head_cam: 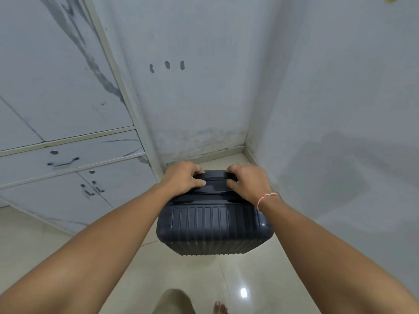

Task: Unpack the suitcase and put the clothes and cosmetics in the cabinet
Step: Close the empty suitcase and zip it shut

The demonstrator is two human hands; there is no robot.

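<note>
Left hand (184,177), right hand (248,181) fingers curled gripping handle (215,175) atop ribbed hard-shell dark suitcase (213,230); glossy tiled floor (56,241) below.

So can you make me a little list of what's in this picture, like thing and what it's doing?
suitcase: dark, ribbed, upright on the floor, closed
handle: on top of the suitcase
left hand: grips the handle's left end
right hand: grips the handle's right end
cabinet: to the left, doors and drawer shut
</note>
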